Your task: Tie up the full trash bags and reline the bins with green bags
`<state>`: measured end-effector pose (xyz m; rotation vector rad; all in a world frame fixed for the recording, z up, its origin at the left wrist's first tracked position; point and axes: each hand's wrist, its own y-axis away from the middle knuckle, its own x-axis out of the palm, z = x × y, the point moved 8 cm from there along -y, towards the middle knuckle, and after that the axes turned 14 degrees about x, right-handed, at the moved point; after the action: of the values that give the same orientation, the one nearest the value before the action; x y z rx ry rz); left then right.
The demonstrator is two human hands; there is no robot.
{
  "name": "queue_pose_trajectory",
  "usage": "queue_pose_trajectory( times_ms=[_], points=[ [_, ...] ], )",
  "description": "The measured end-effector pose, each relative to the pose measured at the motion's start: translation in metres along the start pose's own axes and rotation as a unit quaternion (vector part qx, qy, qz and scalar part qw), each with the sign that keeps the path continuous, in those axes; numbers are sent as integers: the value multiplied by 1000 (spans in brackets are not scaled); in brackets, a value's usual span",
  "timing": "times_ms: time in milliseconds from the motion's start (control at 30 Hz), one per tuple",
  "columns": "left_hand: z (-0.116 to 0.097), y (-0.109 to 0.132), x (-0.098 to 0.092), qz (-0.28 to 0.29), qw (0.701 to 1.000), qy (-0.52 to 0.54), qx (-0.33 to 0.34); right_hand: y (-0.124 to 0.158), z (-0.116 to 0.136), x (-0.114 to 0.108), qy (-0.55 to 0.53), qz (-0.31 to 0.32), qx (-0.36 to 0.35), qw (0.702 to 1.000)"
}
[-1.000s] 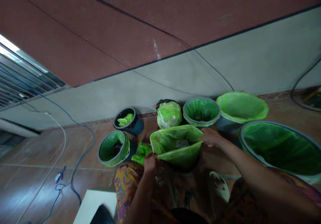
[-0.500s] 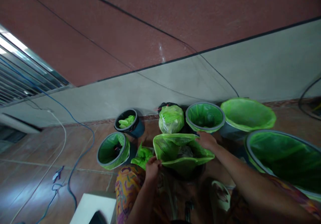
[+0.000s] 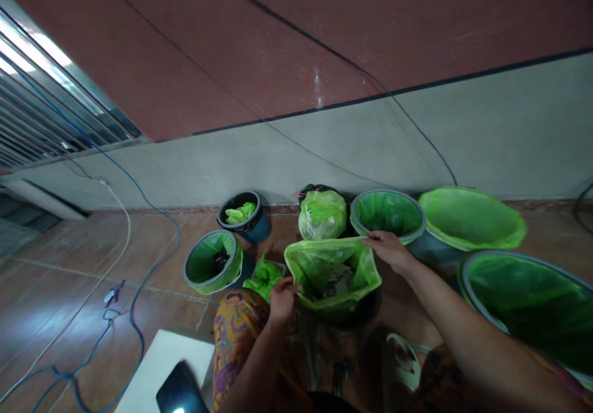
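Tiled floor [image 3: 83, 289] by wall, lined bins around. Left hand [image 3: 281, 299] and right hand [image 3: 389, 249] each pinch opposite rim edges of green bag [image 3: 331, 271], stretched over dark bin.

Both my hands on the green bag, bins all round.

My left hand [image 3: 281, 297] pinches the near-left edge of the bag [image 3: 334, 271] and my right hand [image 3: 390, 249] grips its far-right edge, so the mouth gapes over a dark bin (mostly hidden beneath). A tied bag [image 3: 322, 214] stands just behind; lined bins [image 3: 388, 214] sit beside it, and a phone [image 3: 181, 393] lies bottom left.
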<state>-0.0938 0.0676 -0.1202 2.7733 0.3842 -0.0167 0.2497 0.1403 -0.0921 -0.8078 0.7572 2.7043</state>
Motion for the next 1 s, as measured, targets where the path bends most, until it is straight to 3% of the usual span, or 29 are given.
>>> queue_pose_trajectory(
  times_ms=[100, 200, 400, 567, 633, 767, 900, 1000],
  points=[
    [6, 1, 2, 5, 999, 36, -11, 1, -3, -8, -41, -29, 19, 999],
    [1, 2, 3, 2, 999, 53, -7, 2, 5, -15, -71, -50, -14, 996],
    [-33, 4, 19, 40, 997, 57, 22, 12, 17, -6, -43, -1, -14, 999],
    [-62, -2, 24, 58, 994, 10, 91, 27, 39, -10, -177, 37, -71, 981],
    [-69, -4, 23, 52, 992, -32, 114, 32, 44, -9, -176, 49, -84, 980],
    [-82, 1, 35, 105, 980, -74, 152, 54, 56, 22, -67, 108, -135, 983],
    [-84, 12, 55, 175, 967, -83, 165, 98, 80, 68, 45, 167, -267, 948],
    [-82, 18, 63, 208, 958, -82, 178, 117, 88, 96, 94, 197, -314, 924]
  ],
)
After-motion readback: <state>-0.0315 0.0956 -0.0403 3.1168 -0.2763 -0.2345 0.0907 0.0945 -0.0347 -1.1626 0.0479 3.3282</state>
